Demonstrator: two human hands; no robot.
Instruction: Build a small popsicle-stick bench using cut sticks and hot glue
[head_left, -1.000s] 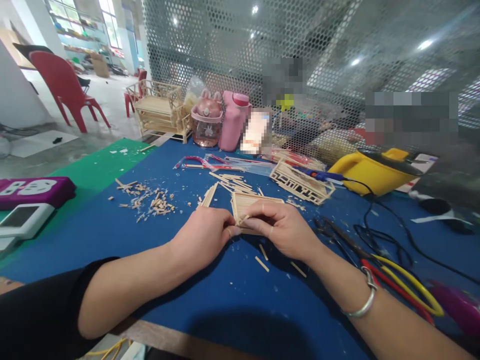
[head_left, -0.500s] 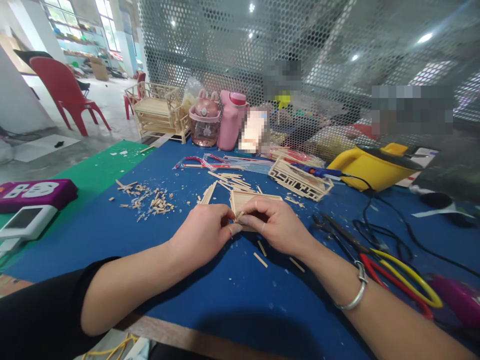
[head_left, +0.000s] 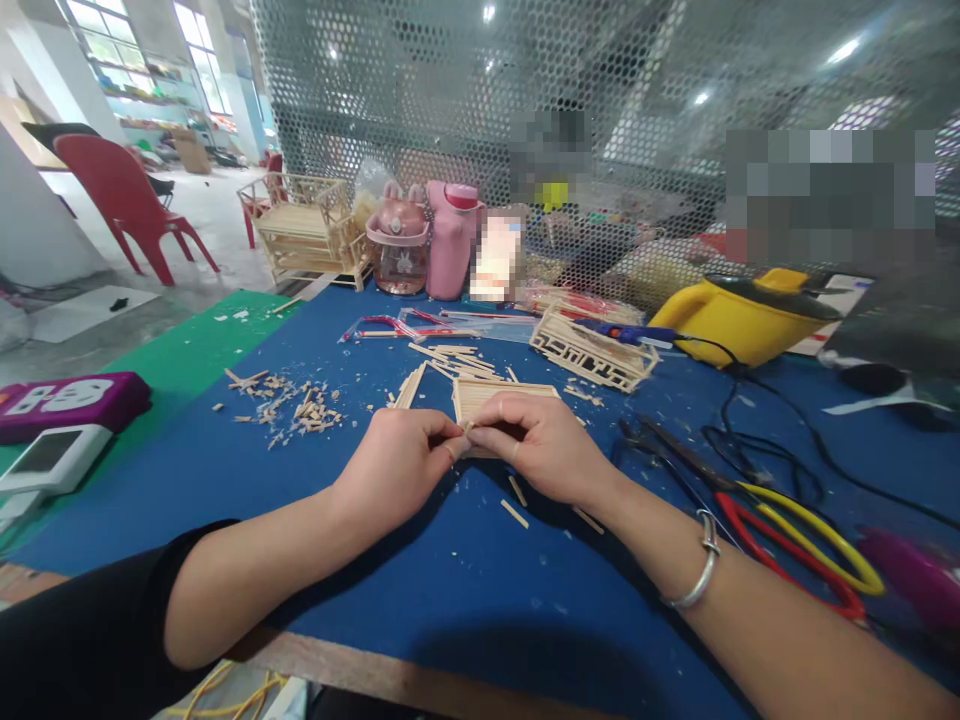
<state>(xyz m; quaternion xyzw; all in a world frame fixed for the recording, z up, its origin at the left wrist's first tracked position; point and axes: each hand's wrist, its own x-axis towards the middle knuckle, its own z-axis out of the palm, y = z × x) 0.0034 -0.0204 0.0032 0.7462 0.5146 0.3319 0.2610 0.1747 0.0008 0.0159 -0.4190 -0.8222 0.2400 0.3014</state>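
A: Step in hand, as I read it: you are working the near left corner of the slatted panel. What helps?
B: Steady the corner with your left hand; let your right hand make the fine adjustments. Press lightly, since thin slats probably flex, and keep your fingertips from covering the joint.
A: Panel's position?
B: Over the blue tabletop, in front of the loose sticks. Whether it lies flat: cannot tell.
A: Your fingers?
B: Left thumb and forefinger: narrow pinch on that corner. Right thumb and forefinger: equally narrow, gripping just beside them, hand partly covering the slats. Any separate sliver between the tips is too small to tell.
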